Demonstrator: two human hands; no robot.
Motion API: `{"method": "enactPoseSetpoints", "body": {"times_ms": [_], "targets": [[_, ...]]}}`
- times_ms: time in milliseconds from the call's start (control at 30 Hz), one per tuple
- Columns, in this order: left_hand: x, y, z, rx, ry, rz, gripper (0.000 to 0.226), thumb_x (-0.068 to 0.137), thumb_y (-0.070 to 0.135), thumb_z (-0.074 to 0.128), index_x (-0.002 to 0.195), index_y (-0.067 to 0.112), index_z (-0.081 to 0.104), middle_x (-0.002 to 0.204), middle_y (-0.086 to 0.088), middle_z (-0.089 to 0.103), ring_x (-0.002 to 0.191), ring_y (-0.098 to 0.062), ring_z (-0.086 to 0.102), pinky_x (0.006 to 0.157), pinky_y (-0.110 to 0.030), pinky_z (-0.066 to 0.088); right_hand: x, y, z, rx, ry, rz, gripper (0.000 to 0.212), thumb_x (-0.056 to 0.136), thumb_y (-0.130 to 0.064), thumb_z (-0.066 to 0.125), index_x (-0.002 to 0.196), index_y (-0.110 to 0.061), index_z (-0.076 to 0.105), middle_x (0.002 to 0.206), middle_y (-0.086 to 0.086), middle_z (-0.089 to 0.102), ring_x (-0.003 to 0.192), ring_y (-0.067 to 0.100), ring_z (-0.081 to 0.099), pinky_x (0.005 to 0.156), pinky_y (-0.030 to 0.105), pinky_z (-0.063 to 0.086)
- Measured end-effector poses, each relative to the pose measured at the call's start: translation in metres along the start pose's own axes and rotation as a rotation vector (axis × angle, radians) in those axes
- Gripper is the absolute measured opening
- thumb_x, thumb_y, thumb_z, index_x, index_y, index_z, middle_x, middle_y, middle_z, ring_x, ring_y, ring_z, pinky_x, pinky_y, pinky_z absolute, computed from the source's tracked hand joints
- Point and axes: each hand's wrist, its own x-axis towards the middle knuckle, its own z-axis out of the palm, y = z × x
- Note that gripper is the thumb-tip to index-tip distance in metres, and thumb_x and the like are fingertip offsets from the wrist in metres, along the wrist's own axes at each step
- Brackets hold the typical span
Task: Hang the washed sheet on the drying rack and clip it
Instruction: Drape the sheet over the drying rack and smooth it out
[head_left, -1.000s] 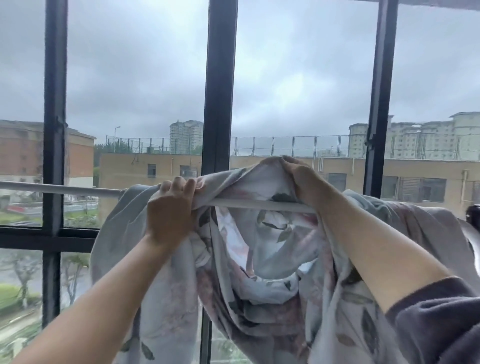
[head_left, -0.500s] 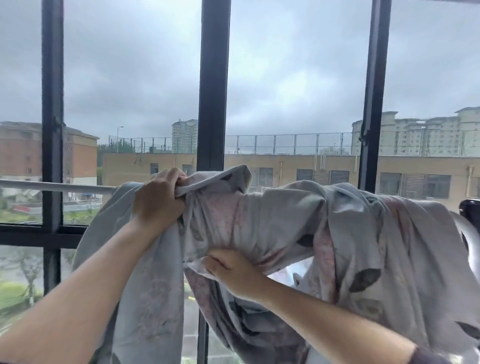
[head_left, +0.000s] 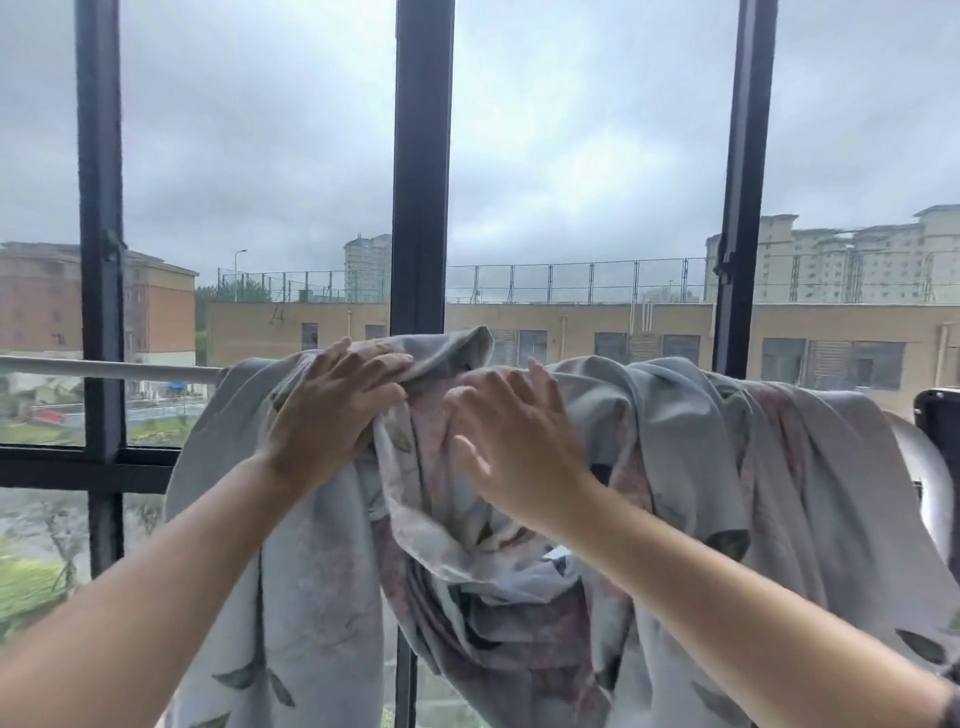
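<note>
A pale grey sheet printed with leaves and pink flowers hangs bunched over a white horizontal rack bar, covering the bar from the middle to the right. My left hand lies flat on the top fold of the sheet, fingers straight and spread. My right hand, slightly blurred, has its fingers spread and its palm toward the cloth just to the right; whether it touches the cloth I cannot tell. Neither hand grips the fabric. No clip is in view.
Dark window frames stand right behind the bar, with buildings and grey sky beyond the glass. A black fitting of the rack sits at the right edge. Bare bar runs to the left.
My left hand has let go of the fold it gripped and now lies flat. My right hand has come up from under the sheet to its front, fingers spread.
</note>
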Motion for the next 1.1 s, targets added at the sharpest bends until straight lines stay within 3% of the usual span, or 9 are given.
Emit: {"method": "enactPoseSetpoints", "body": {"times_ms": [233,400,467,600,700,833,900,1033,1100], "targets": [[-0.024,0.019,0.01,0.134,-0.104,0.17,0.019,0.065,0.026,0.045,0.068,0.018,0.062,0.076,0.001,0.058,0.081,-0.022,0.046,0.086,-0.041,0.033,0.026,0.064,-0.001,0.021,-0.41,0.301,0.047,0.096,-0.058,0.025,0.105,-0.022,0.055,0.097,0.001,0.062,0.086,0.021,0.057,0.077,0.038,0.043],[-0.057,0.015,0.012,0.132,-0.171,0.141,0.018,0.068,0.026,0.049,0.076,0.018,0.063,0.081,0.001,0.063,0.078,-0.025,0.06,0.089,-0.04,0.032,0.019,0.069,0.029,0.06,-0.113,0.151,0.025,0.098,-0.038,0.044,0.094,-0.022,0.063,0.088,-0.006,0.064,0.077,0.021,0.065,0.068,0.039,0.052],[-0.071,0.007,0.01,0.172,-0.159,0.084,0.032,0.072,0.027,0.048,0.099,0.017,0.061,0.103,-0.005,0.064,0.1,-0.029,0.059,0.103,-0.049,0.028,0.016,0.067,0.034,0.135,0.0,0.131,0.023,0.097,-0.033,0.048,0.091,-0.021,0.066,0.085,-0.008,0.065,0.076,0.017,0.064,0.065,0.037,0.052],[-0.099,-0.013,-0.011,0.226,-0.217,-0.605,0.08,0.086,0.065,0.039,0.15,0.023,0.017,0.155,-0.017,0.021,0.137,-0.04,0.028,0.106,-0.061,0.021,0.014,0.065,0.029,0.516,0.167,0.159,0.02,0.096,-0.014,0.051,0.08,-0.01,0.062,0.081,-0.004,0.06,0.076,0.009,0.057,0.07,0.024,0.044],[-0.098,-0.03,-0.026,-0.172,-0.104,-1.009,0.055,0.084,0.022,0.065,0.131,0.011,0.038,0.114,-0.023,0.06,0.077,-0.033,0.057,0.057,-0.037,0.042,0.023,0.051,0.02,0.714,0.159,0.326,0.034,0.096,-0.011,0.047,0.064,-0.02,0.043,0.058,-0.013,0.044,0.057,-0.001,0.039,0.057,0.018,0.031],[-0.069,-0.072,-0.037,0.018,0.049,-0.717,0.017,0.086,0.003,0.049,0.1,0.01,0.056,0.085,-0.013,0.065,0.063,-0.029,0.056,0.051,-0.036,0.043,0.045,0.033,0.014,0.408,-0.047,0.307,0.039,0.094,-0.035,0.051,0.061,-0.015,0.053,0.045,-0.01,0.043,0.043,0.003,0.037,0.049,0.021,0.031],[-0.041,-0.093,-0.04,0.037,0.051,-0.623,0.017,0.09,0.006,0.047,0.102,0.012,0.057,0.093,-0.011,0.065,0.072,-0.031,0.061,0.057,-0.04,0.049,0.062,0.02,0.013,0.176,-0.112,0.263,0.032,0.088,-0.05,0.054,0.087,-0.019,0.06,0.072,-0.013,0.058,0.061,0.004,0.05,0.059,0.026,0.041],[0.009,-0.121,-0.028,0.034,-0.13,-0.447,0.021,0.094,0.007,0.045,0.11,0.009,0.058,0.099,-0.014,0.066,0.081,-0.031,0.064,0.064,-0.036,0.042,0.099,-0.014,0.023,0.186,-0.431,0.263,0.087,0.072,-0.076,0.053,0.144,-0.041,0.02,0.114,-0.009,0.046,0.097,0.013,0.049,0.081,0.034,0.043],[0.023,-0.127,-0.018,-0.053,-0.278,-0.417,0.016,0.092,0.013,0.048,0.104,0.011,0.059,0.1,-0.017,0.067,0.088,-0.033,0.064,0.072,-0.038,0.049,0.109,-0.03,0.034,0.184,-0.547,0.304,0.061,0.081,-0.061,0.056,0.135,-0.041,0.037,0.104,-0.012,0.051,0.093,0.014,0.054,0.076,0.032,0.043]]}}
